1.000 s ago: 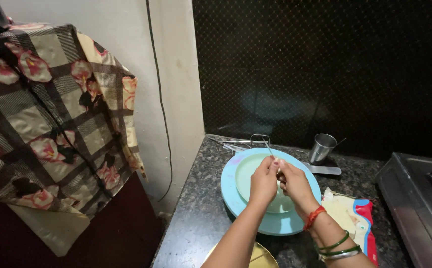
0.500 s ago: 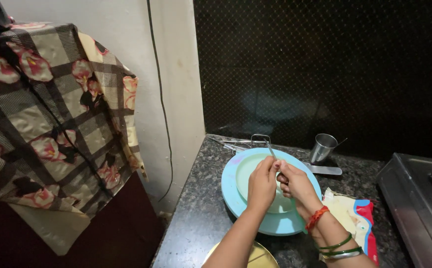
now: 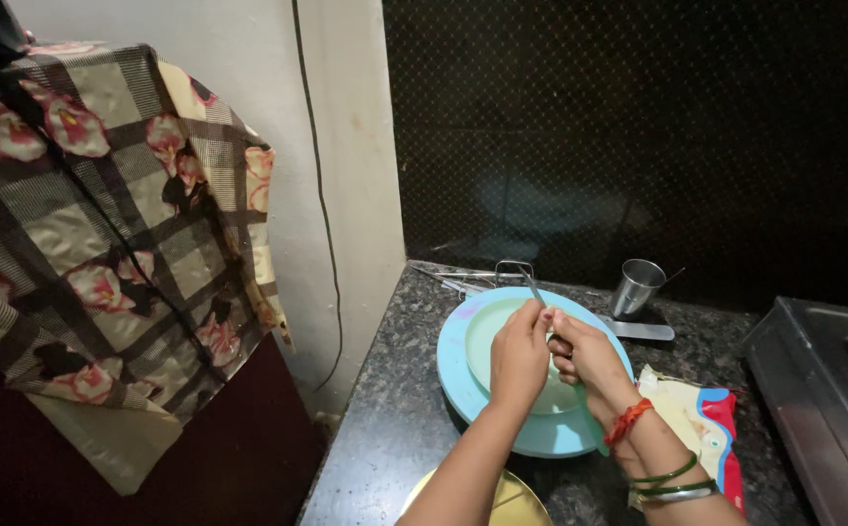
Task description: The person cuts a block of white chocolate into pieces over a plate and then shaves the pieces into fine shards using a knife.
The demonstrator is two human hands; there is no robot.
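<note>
My two hands meet over a pale green plate (image 3: 490, 336) that lies on a larger light blue plate (image 3: 458, 375) on the dark speckled counter (image 3: 395, 438). My right hand (image 3: 591, 358), with a red thread and green bangles at its wrist, grips a knife (image 3: 534, 288) by its green handle. The thin metal blade points away from me, past my fingers. My left hand (image 3: 518, 356) has its fingertips pinched against the blade's base. Whether something small lies between the fingers is hidden.
A steel cup (image 3: 636, 286) and a flat metal tool (image 3: 643, 330) lie behind the plates, beside a wire utensil (image 3: 514, 267). A yellow, red and blue packet (image 3: 701, 419) is at the right, by a stove (image 3: 823, 390). A yellow round object (image 3: 512, 499) is nearest me. A patterned cloth (image 3: 103, 244) hangs at the left.
Both hands stay over the plates; the fingers have shifted a little around the knife blade.
</note>
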